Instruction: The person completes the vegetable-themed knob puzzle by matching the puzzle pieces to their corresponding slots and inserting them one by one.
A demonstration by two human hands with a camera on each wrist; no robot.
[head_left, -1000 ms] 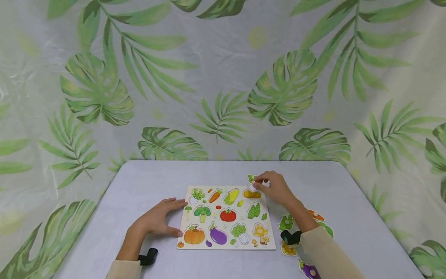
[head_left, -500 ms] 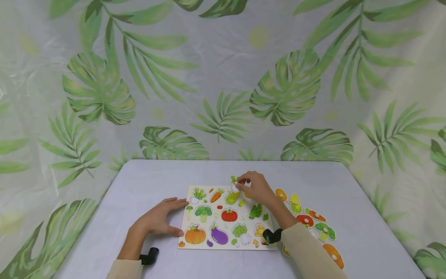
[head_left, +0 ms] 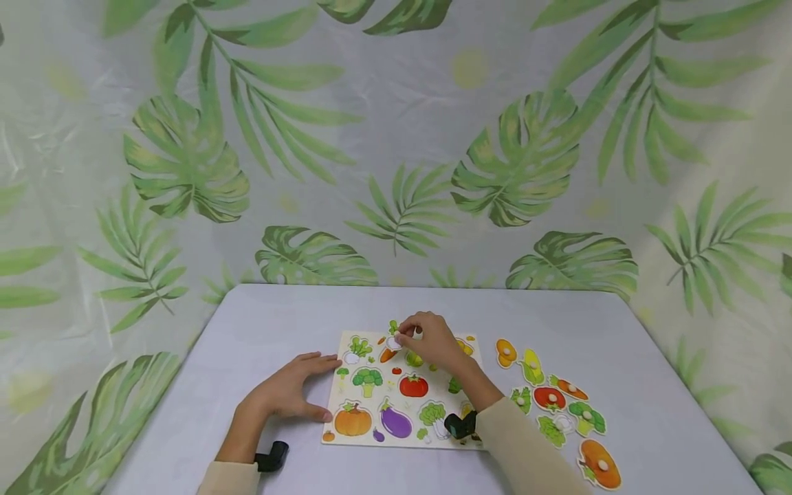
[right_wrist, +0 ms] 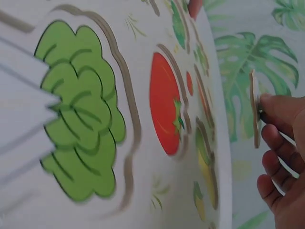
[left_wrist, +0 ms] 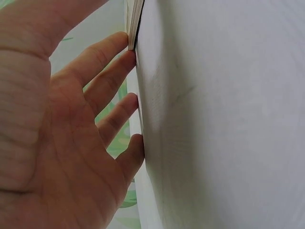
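Note:
My right hand point(head_left: 433, 340) pinches a white radish puzzle piece point(head_left: 392, 342) with green leaves between thumb and fingertips, raised over the top of the vegetable puzzle board point(head_left: 339, 395). In the right wrist view that piece shows edge-on, apart from the board face. At the board's left side lies my left hand point(head_left: 287, 392), thumb and fingers spread along the edge; its fingertips point(left_wrist: 125, 40) touch the board's side in the left wrist view. A matching radish picture point(head_left: 353, 357) is at the board's upper left. My right forearm hides the lower right corner.
Several loose knobbed pieces lie right of the board, among them a potato point(head_left: 505, 353), a corn point(head_left: 532, 366), a tomato point(head_left: 549, 399), a broccoli point(head_left: 586, 418) and a pumpkin point(head_left: 599, 464). A leaf-print curtain point(head_left: 408, 137) hangs behind the table.
My right hand has carried the radish piece leftward from the board's upper right corner to above the carrot picture. The loose pieces at right have come into fuller view. My left hand stays at the board edge.

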